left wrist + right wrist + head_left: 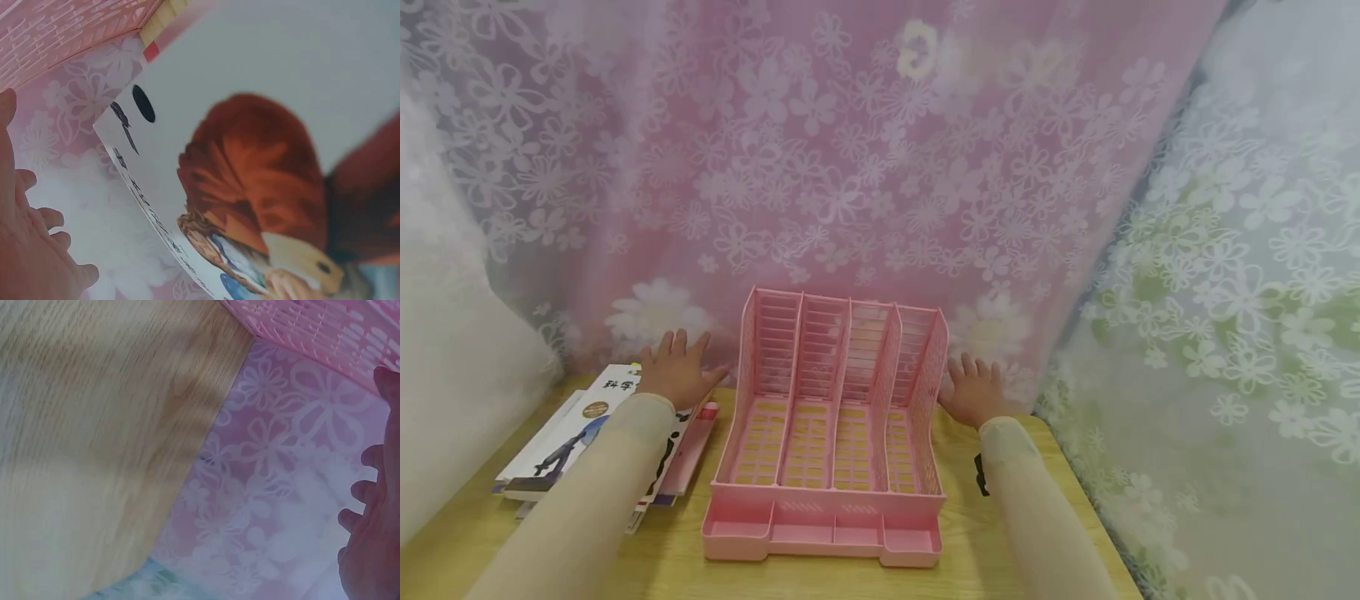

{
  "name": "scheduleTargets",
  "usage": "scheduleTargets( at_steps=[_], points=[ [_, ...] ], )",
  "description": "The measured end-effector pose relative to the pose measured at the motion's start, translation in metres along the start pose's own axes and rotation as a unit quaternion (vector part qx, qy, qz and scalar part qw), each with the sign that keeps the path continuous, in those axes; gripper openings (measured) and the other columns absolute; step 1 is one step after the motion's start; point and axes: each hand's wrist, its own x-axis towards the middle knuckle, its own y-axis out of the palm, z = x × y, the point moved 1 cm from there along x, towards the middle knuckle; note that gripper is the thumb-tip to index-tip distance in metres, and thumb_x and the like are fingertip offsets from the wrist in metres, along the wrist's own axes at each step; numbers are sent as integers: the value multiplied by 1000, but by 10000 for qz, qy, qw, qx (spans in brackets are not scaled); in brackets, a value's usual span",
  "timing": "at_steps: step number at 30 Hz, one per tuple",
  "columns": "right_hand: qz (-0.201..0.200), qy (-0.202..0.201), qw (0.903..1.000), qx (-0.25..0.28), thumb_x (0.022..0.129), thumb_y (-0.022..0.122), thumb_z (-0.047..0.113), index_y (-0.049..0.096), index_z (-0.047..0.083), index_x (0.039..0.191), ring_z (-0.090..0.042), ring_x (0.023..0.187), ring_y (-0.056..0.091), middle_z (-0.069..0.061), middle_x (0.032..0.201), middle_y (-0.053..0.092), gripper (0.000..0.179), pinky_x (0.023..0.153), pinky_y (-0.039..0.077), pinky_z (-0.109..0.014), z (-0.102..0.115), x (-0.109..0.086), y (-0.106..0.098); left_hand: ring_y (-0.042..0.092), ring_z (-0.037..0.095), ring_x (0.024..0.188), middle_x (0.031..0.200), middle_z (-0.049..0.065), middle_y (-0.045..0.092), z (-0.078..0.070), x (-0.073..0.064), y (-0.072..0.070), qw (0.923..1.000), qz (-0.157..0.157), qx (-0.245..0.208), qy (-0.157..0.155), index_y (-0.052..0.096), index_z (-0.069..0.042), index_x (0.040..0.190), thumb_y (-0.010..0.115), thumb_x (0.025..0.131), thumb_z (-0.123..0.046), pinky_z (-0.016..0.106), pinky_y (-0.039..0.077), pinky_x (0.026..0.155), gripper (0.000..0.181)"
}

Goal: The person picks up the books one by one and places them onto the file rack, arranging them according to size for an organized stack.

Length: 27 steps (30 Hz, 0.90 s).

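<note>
- Your left hand [681, 371] has its fingers spread, pointing toward the curtain; it is over the far end of the book pile, and you cannot tell from these views whether it touches a cover.
- Your right hand [976, 392] is spread too, just beyond the other side of the rack, thumb close to the side wall; whether they touch cannot be told.
- Between your hands, the pink rack [823, 500] stands upright on the wooden table [970, 533], its slots facing you.
- Three dividers split it into four slots with grid floors, and a row of shallow trays [737, 546] runs along its front.
- On your left, the book pile [568, 442] lies flat and uneven near the rack, partly covered by your left sleeve [576, 508].
- Your left wrist view shows a white book cover [300, 56] with a figure in reddish-brown clothing, blurred in places.
- Behind everything hangs a pink curtain [850, 167] with white flowers; to your right is a pale flowered cloth [1225, 375] with green patches.
</note>
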Motion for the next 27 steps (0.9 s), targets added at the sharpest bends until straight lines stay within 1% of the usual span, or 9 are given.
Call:
scheduleTargets(
  at_steps=[4,7,10,13,15,17,20,23,27],
  points=[
    [-49,-282,9995,-96,109,43,45,31,8,162,-49,151,26,-25,166,25,66,120,9,-69,7,5,-7,11,59,149,161,40,16,2,0,-3,10000,-29,50,29,25,-5,162,52,101,-59,80,8,112,87],
    [-181,-418,9989,-98,110,43,39,43,6,156,-47,145,37,-25,160,39,57,119,19,-67,11,7,-7,12,60,148,159,41,21,0,-3,-8,10000,11,-6,76,25,-2,162,54,101,-56,81,10,110,86],
    [-381,-648,9972,-50,107,49,33,64,3,135,-43,123,59,-22,132,63,43,108,42,-60,12,7,0,15,62,146,154,42,30,-4,-9,-17,9997,120,-121,151,28,3,159,55,102,-54,82,12,109,85],
    [-380,-906,9951,142,104,55,27,74,8,96,-29,82,67,-10,89,70,28,79,55,-48,12,2,9,26,61,142,148,41,39,-5,-16,-27,9993,236,-129,258,36,7,155,55,102,-52,81,18,108,82],
    [-350,-1002,9938,338,104,57,25,68,16,79,-19,63,58,0,68,61,29,65,50,-41,13,-3,15,35,61,136,145,41,44,-5,-21,-34,9989,297,-112,331,42,9,151,58,102,-49,79,26,106,77],
    [-395,-1081,9925,413,104,58,23,60,21,71,-13,54,47,6,58,51,33,59,42,-36,13,-9,19,43,60,130,141,41,47,-4,-28,-41,9984,420,-173,328,47,10,147,60,101,-43,76,33,104,71],
    [-590,-1221,9890,585,103,59,21,55,23,67,-9,50,36,9,54,41,36,56,37,-32,15,-21,22,54,57,120,135,39,55,-2,-39,-49,9969,696,-299,211,53,11,140,63,100,-35,70,45,96,63],
    [-485,-1183,9870,974,101,59,21,47,22,61,-8,47,28,9,52,34,42,52,31,-29,18,-33,23,63,51,110,127,33,63,-1,-53,-56,9952,959,-189,58,59,11,133,63,98,-33,65,51,89,56],
    [2,-749,9859,1496,103,57,30,41,21,58,-8,47,26,9,51,31,48,51,27,-27,22,-49,26,66,33,80,90,16,71,-6,-73,-61,9929,1167,-46,-215,69,3,101,63,98,-33,51,53,72,36]
  ],
)
